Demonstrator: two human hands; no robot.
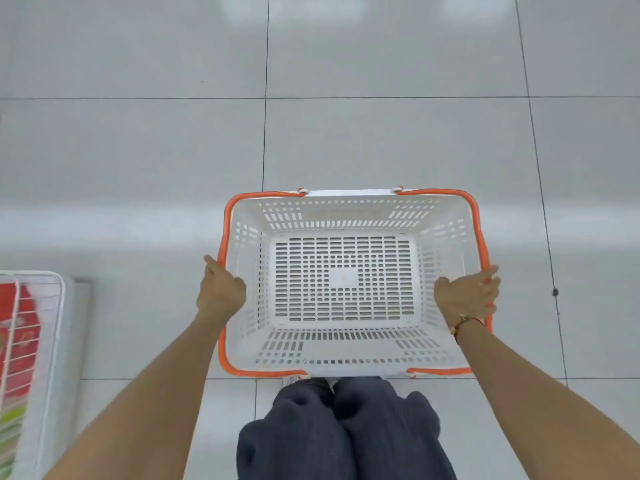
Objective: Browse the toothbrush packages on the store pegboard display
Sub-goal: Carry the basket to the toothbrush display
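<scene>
Gripping the basket (pixel 349 216) by its orange handles, the left hand (pixel 221 292) and right hand (pixel 467 296) curled round either side, above the floor (pixel 138 150).

- No readable text, brand, number or sign anywhere in view.
- Red and green packaging (pixel 20 341) in the wire rack (pixel 57 306) at 8 o'clock: some pale print on it, too blurred to read.
- White basket (pixel 346 348) with orange handles: no label or marking visible.
</scene>
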